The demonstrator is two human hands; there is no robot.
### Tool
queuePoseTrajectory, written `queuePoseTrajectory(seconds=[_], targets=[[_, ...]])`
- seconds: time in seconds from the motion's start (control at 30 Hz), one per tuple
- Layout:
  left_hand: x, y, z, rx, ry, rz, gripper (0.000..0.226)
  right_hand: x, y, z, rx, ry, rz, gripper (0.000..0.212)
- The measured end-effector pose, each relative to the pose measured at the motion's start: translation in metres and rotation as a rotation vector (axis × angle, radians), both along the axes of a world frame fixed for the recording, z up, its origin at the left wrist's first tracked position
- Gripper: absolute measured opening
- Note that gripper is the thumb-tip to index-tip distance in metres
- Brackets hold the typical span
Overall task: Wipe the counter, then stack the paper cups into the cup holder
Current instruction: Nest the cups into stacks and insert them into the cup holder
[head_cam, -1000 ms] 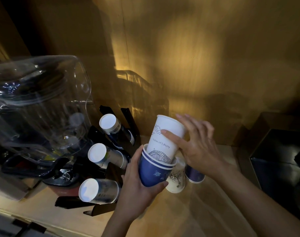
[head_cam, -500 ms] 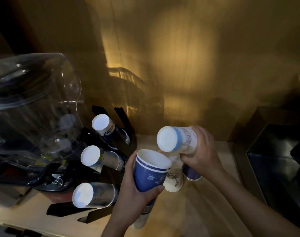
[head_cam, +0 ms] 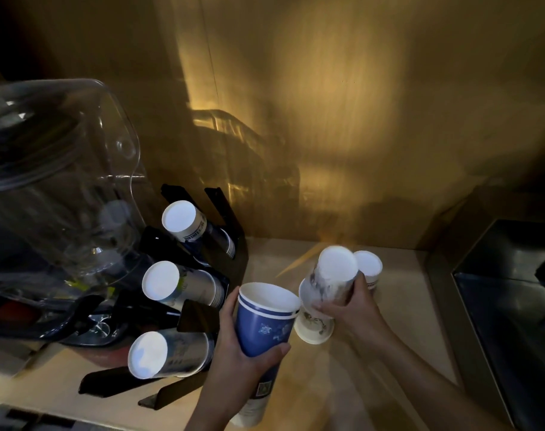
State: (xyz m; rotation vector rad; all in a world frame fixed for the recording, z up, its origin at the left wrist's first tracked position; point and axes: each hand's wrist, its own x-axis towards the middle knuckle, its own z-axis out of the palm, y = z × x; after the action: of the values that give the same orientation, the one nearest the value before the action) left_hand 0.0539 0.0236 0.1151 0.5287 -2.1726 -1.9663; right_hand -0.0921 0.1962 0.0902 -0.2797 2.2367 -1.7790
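- Since half a second ago, the right hand has carried its white cup down and to the right, away from the blue stack, and turned its closed bottom up toward the camera; a full second ago that same cup sat nested in the stack's mouth.
- Far left, a large clear plastic container is unchanged.
- Beside it, the black cup holder has three slots, each already filled with a row of cups lying bottom-outward.
- Next, the left hand has its fingers clamped around the blue cup stack, which is upright, mouth open and now empty on top.
- To the right, the right hand's fingers are wrapped tightly around the white cup, which is blurred with motion.
- Just beneath it, a cream cup stands upside down on the table, and another upturned cup stands just behind the hand.
- Judgement: the white cup seems to have been pulled out again, so loose cups on the table still need gathering before anything goes to the holder.
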Motion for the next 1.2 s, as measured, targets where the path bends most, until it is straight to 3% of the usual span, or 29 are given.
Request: queuePoseTrajectory(seconds=[0.1,0.17,0.37,0.43,0.7,0.87,1.2], targets=[[0.0,0.0,-0.004,-0.006,-0.012,-0.002,0.098,0.002,0.001,-0.002,0.01,0.013,-0.002,0.091],[-0.002,0.001,-0.007,-0.037,-0.004,-0.013,0.1,0.003,0.001,0.002,0.032,0.08,-0.035,0.082],[-0.017,0.013,-0.003,-0.208,0.022,-0.075,0.097,0.012,-0.003,0.039,0.021,0.288,0.057,0.015],[-0.022,0.018,-0.002,-0.279,0.028,-0.075,0.095,0.018,-0.005,0.048,-0.002,0.309,0.167,0.007],[-0.028,0.029,-0.001,-0.495,0.042,-0.105,0.1,0.027,-0.008,0.06,0.043,0.275,0.369,0.014],[-0.026,0.026,0.007,-0.482,0.028,-0.174,0.09,0.03,-0.006,0.065,0.198,0.399,0.403,0.015],[-0.028,0.021,0.017,-0.408,-0.098,-0.314,0.093,0.035,-0.001,0.067,0.288,0.379,0.389,0.014]])
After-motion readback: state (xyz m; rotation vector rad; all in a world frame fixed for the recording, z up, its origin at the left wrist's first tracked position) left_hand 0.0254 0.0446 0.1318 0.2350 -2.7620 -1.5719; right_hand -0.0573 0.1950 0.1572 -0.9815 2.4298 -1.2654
